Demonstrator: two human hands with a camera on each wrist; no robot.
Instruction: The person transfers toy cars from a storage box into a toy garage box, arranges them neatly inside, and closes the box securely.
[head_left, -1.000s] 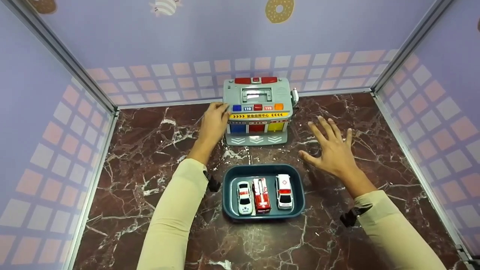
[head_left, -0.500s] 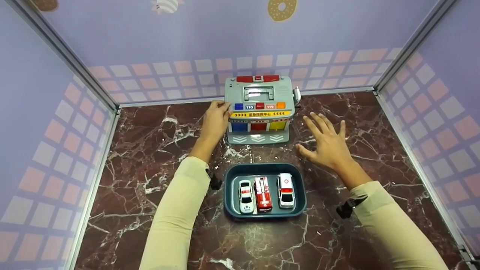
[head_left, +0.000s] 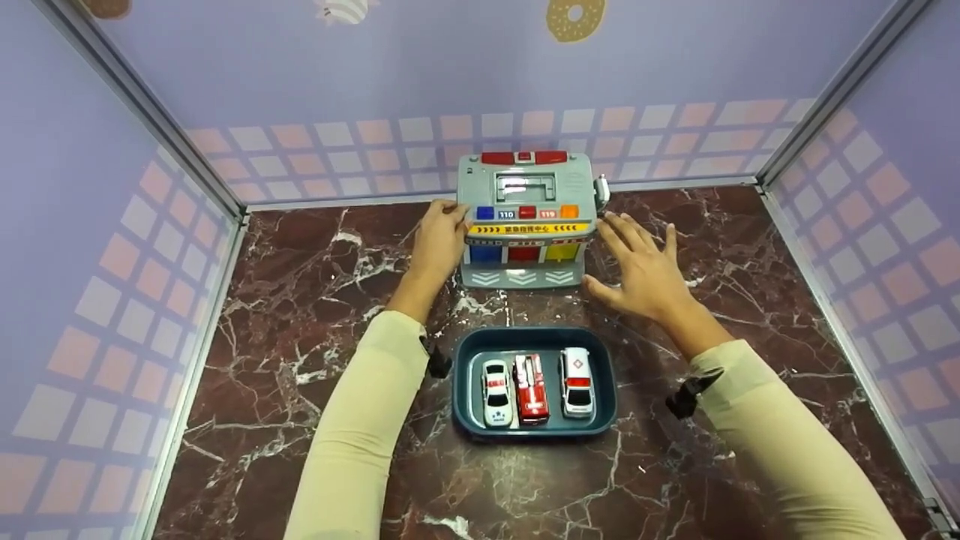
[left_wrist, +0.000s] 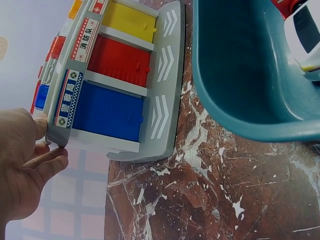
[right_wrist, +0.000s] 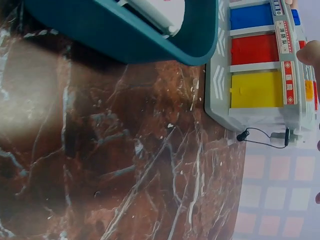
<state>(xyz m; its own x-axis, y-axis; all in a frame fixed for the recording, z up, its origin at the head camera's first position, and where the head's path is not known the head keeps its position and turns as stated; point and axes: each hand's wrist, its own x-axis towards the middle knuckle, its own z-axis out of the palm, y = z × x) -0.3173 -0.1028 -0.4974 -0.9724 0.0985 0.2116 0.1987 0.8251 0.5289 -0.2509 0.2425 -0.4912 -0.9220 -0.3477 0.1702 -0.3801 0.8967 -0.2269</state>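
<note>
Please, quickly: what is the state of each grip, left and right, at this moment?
Left grip: closed, holding the toy station by one edge.
Right grip: open, beside the toy station; touching cannot be told.

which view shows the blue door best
The left wrist view: the blue door is close and large there, its small handle visible. The head view shows it small, from above; the right wrist view shows it smaller too, near the picture's top edge.

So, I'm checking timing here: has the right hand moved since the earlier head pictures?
Yes. Judged against the grey toy station in the head view, the right hand has come left and forward, nearer the station's right side.
</note>
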